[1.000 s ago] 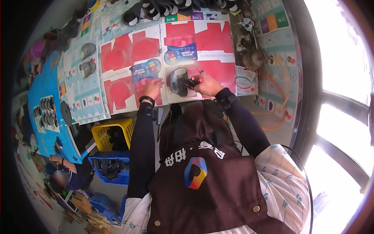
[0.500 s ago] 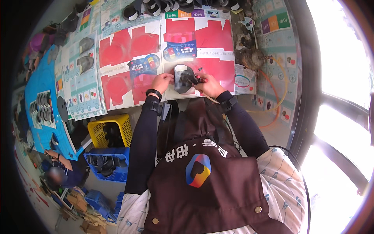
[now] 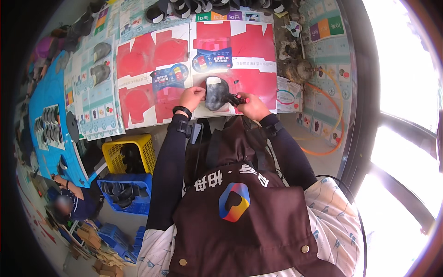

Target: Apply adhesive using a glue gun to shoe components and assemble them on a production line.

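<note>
On the sheet-covered table in front of me lies a dark grey, rounded moulded piece (image 3: 217, 96) with a pale patch at its far end. My left hand (image 3: 193, 98) is at its left edge, thumb and fingers pinched together there; the exact contact is hard to see. In my right hand (image 3: 253, 107) is a small black hand tool (image 3: 233, 99) with red parts, perhaps an air grinder. Its head points left and meets or overlaps the piece's right edge. A small dark bit (image 3: 236, 82) lies just beyond the tool.
Red-and-white printed sheets (image 3: 258, 41) cover the table. Similar dark pieces (image 3: 100, 74) lie at left, more along the far edge. A yellow crate (image 3: 152, 154) and blue crate (image 3: 147, 196) stand below left. An orange hose (image 3: 334, 143) loops at right. A person (image 3: 83, 201) works at far left.
My right hand and the tool have moved slightly right and nearer to me, uncovering more of the grey piece. The orange hose has shifted. My left hand stays about where it was.
</note>
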`<control>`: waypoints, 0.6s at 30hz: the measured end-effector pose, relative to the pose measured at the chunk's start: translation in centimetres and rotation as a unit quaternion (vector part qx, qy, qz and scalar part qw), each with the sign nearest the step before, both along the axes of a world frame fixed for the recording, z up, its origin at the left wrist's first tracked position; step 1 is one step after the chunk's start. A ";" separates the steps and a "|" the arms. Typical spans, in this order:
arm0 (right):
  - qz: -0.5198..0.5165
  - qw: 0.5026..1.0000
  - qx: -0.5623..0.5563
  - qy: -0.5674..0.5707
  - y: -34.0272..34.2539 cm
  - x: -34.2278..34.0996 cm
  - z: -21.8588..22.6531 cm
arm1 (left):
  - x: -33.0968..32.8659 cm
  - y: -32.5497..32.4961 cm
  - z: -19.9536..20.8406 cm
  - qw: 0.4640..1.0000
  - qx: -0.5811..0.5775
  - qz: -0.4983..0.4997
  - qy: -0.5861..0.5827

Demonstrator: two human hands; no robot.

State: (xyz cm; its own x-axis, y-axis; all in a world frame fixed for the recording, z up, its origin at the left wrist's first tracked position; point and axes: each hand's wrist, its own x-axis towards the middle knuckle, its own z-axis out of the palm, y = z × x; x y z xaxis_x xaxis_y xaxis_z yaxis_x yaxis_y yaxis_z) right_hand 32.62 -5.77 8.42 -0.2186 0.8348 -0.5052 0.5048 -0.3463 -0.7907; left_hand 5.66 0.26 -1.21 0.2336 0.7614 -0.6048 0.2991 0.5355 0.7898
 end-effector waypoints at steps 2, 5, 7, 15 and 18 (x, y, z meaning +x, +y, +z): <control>-0.021 0.997 -0.044 -0.059 0.5 0.1 1.2 | 0.3 -0.2 0.1 1.000 0.003 -0.001 0.006; -0.012 0.996 -0.081 0.027 0.2 -0.1 0.4 | 0.6 -0.1 0.1 0.999 0.025 -0.014 0.024; 0.001 0.999 -0.043 -0.002 0.0 0.0 0.3 | 0.6 -0.2 -0.3 0.998 0.043 -0.021 0.040; -0.076 0.990 0.087 -0.075 0.1 0.7 2.2 | 1.4 -1.3 0.1 0.987 0.099 -0.046 0.116; -0.088 0.987 0.114 -0.078 -0.1 1.1 2.3 | 2.2 -1.2 1.2 0.984 0.111 -0.054 0.132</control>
